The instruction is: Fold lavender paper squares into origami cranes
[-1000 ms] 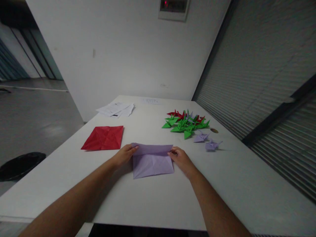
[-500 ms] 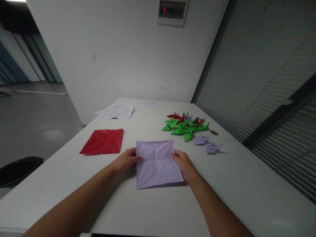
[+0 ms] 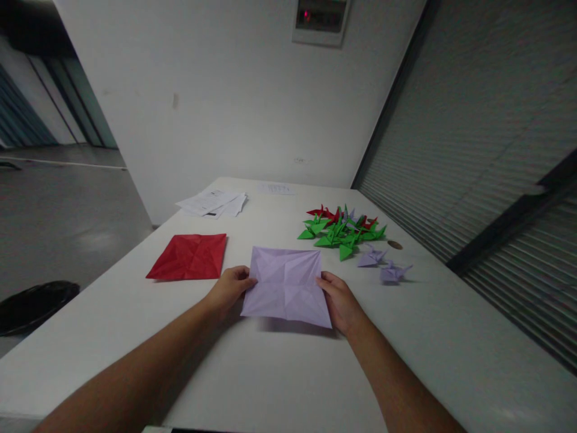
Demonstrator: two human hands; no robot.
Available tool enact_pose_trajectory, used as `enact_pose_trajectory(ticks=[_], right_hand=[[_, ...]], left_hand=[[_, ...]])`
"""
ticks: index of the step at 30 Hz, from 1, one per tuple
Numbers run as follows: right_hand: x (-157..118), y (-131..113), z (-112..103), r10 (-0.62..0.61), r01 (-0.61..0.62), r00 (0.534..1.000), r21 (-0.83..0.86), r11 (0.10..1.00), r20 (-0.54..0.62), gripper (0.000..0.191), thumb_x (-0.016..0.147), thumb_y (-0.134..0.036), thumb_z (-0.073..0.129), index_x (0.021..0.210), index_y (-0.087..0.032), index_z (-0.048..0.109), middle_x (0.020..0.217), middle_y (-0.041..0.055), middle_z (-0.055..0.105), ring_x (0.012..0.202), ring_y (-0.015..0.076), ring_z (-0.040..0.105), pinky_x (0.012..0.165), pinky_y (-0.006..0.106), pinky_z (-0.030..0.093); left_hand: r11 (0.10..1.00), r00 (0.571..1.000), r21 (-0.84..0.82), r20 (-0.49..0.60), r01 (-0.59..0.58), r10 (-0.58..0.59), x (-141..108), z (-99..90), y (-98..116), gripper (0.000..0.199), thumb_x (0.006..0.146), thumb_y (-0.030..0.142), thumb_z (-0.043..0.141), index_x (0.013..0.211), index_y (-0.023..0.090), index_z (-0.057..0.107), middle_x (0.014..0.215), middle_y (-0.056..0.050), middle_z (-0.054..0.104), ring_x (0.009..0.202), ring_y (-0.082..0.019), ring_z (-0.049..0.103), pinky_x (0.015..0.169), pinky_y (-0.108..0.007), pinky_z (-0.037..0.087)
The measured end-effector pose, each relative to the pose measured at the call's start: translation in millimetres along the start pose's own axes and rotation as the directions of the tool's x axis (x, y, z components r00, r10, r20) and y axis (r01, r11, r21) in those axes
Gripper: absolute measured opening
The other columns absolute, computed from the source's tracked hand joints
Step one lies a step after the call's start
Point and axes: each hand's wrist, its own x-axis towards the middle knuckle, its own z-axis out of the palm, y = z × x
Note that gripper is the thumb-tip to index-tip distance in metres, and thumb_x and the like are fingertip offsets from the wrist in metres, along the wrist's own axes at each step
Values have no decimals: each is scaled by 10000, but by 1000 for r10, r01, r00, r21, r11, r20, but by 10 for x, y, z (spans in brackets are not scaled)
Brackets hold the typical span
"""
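Note:
A creased square of lilac origami paper (image 3: pixel 285 288) is held up a little above the white table (image 3: pixel 270 373), its shadow showing under the near edge. My left hand (image 3: pixel 232 290) pinches its left edge, thumb on top and fingers behind. At the right edge my right hand (image 3: pixel 340 300) grips it the same way. To the left of my left hand lies a creased red sheet of origami paper (image 3: pixel 189 257), flat on the table. Two lilac paper cranes (image 3: pixel 393 273) stand to the right, beyond my right hand.
A cluster of green paper cranes (image 3: pixel 336 233) and red paper cranes (image 3: pixel 325 212) sits at the back right, near a small brownish disc (image 3: pixel 395 245). Printed sheets (image 3: pixel 214 203) lie at the back left. A black-lined bin (image 3: pixel 38 307) stands left of the table; blinds (image 3: pixel 496 180) border the right.
The lilac paper has been lifted and tilted, its near edge rising off the table. Both hands keep their hold at its sides. The camera view has shifted slightly.

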Motion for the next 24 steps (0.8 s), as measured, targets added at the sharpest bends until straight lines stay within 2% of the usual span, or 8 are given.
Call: enact_pose_trajectory(ticks=[4, 7, 9, 12, 14, 17, 21, 24], right_hand=[[9, -6, -8, -19, 19, 1000, -20, 1000, -8, 237, 723, -326, 750, 892, -222, 620, 915, 69, 773, 898, 297, 726, 812, 419, 557], [8, -2, -21, -54, 52, 998, -48, 997, -32, 263, 713, -311, 726, 908, -247, 561, 862, 29, 744, 814, 270, 711, 757, 394, 544], [2, 0, -28, -74, 70, 996, -69, 995, -51, 286, 698, -289, 713, 901, -266, 513, 806, -8, 708, 745, 244, 688, 695, 354, 521], [-12, -16, -25, -104, 100, 993, -76, 992, -51, 319, 689, -254, 691, 913, -282, 465, 768, -38, 666, 701, 210, 654, 639, 299, 481], [-26, -43, -17, -121, 118, 992, -77, 990, -35, 329, 700, -239, 667, 942, -292, 451, 780, -47, 663, 691, 191, 643, 620, 271, 464], [-54, -94, -16, -130, 131, 991, -103, 986, 14, 357, 698, -219, 630, 996, -310, 455, 861, -48, 684, 681, 170, 634, 591, 246, 452], [-95, -129, -56, -131, 138, 990, -154, 978, 52, 357, 666, -192, 626, 1004, -288, 564, 986, -14, 694, 656, 141, 610, 563, 230, 453], [-108, -125, -111, -120, 137, 987, -167, 977, 108, 343, 662, -176, 683, 993, -258, 646, 963, 6, 704, 717, 156, 645, 638, 260, 517]], left_hand=[[994, 998, -98, -42, -50, 46, -25, 31, 76, 442, 618, 275, 827, 963, 207, 560, 758, 42, 630, 588, -125, 611, 529, -216, 427], [982, 995, -166, -64, -90, 80, -58, 55, 126, 554, 621, 259, 828, 1051, 270, 479, 873, 56, 638, 603, -111, 620, 528, -207, 441], [981, 991, -144, -53, -131, 125, -63, 55, 138, 463, 637, 268, 811, 975, 250, 495, 876, 49, 642, 608, -103, 606, 540, -204, 437], [982, 982, 2, -23, -186, 186, -51, 32, 143, 254, 657, 277, 774, 806, 186, 590, 737, 29, 619, 595, -100, 551, 540, -200, 383], [985, 985, 57, -46, -166, 168, -49, 12, 161, 180, 672, 281, 740, 785, 162, 667, 660, 21, 597, 563, -102, 511, 520, -210, 341], [996, 993, -14, -79, -84, 83, -75, -16, 228, 199, 673, 215, 650, 840, 148, 736, 630, 9, 608, 538, -110, 504, 511, -225, 340], [990, 999, -134, 13, -33, 35, -116, -63, 320, 305, 612, 104, 573, 855, 135, 755, 775, -50, 722, 701, -160, 646, 642, -263, 475], [989, 994, -142, 99, -39, 53, -119, -105, 328, 323, 607, 69, 649, 904, 141, 752, 883, -70, 765, 794, -194, 698, 734, -302, 524]])
